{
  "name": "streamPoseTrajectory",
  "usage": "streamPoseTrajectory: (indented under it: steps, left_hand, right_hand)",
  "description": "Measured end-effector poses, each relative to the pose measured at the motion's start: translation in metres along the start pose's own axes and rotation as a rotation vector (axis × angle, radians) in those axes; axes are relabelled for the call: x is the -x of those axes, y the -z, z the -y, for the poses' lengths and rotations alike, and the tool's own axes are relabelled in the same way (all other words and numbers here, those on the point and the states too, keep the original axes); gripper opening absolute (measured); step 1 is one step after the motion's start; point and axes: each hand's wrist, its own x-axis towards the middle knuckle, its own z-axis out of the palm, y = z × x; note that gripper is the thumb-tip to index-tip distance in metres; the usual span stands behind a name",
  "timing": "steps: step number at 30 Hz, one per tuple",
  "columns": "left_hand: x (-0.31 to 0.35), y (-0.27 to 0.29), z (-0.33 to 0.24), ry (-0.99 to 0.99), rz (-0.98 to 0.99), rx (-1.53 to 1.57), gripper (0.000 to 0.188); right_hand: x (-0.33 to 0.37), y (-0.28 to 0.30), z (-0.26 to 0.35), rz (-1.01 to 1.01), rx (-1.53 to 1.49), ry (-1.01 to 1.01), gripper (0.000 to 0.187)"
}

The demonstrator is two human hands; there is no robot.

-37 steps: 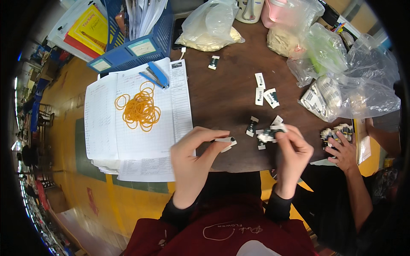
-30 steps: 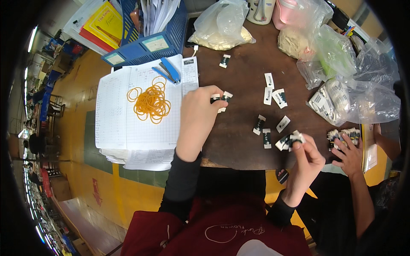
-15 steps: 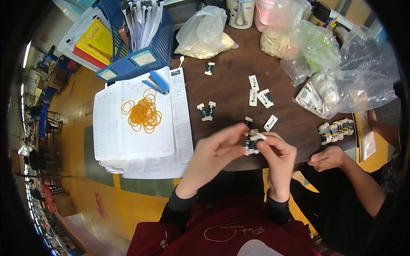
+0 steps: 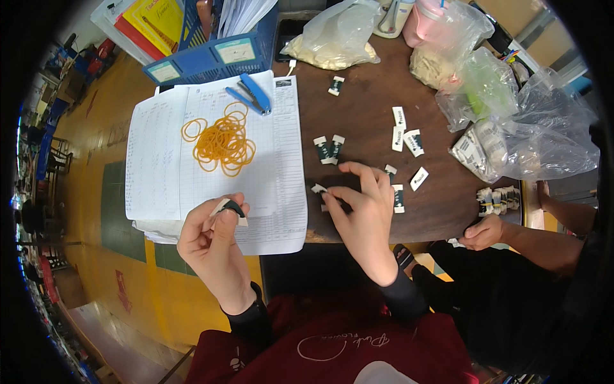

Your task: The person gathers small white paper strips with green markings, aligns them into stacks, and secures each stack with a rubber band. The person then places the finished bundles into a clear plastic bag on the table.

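Label [image 4: 234, 208], arc-shaped, in the left grip [image 4: 214, 240] near gridded paper [image 4: 208, 187]

Head cam (fisheye, L of a pair) looked down fr. wearer's head: maroon top [image 4: 332, 329] at btm, L hand [image 4: 214, 249] & R hand [image 4: 366, 214] close, tbl [image 4: 435, 214] just beyond, floor [image 4: 150, 294] farther off at left.

This looks like a workshop or small factory. The wide yellow floor [image 4: 96, 192] has green patches [image 4: 125, 211], and a brown box [image 4: 67, 289] sits far off. On the table [image 4: 441, 201] are small tags [image 4: 419, 179], tied bundles [image 4: 499, 200], stuffed plastic bags [image 4: 339, 32], a heap of rubber bands [image 4: 224, 146] and a blue basket [image 4: 240, 56] full of papers [image 4: 246, 18].
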Motion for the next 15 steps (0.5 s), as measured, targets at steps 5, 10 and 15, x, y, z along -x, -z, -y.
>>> streamPoseTrajectory:
  steps: [5, 10, 15]
  left_hand:
    - [-0.006, 0.018, -0.002, -0.010, -0.018, -0.004, 0.014]
    - [-0.005, 0.011, -0.005, 0.023, 0.034, 0.025, 0.014]
    - [0.003, -0.010, -0.002, 0.122, 0.281, -0.017, 0.016]
  right_hand:
    - [-0.006, -0.001, 0.003, -0.019, 0.157, -0.049, 0.050]
    - [-0.015, 0.073, -0.036, -0.096, 0.078, -0.142, 0.046]
    - [-0.010, 0.070, -0.062, 0.175, -0.039, -0.145, 0.041]
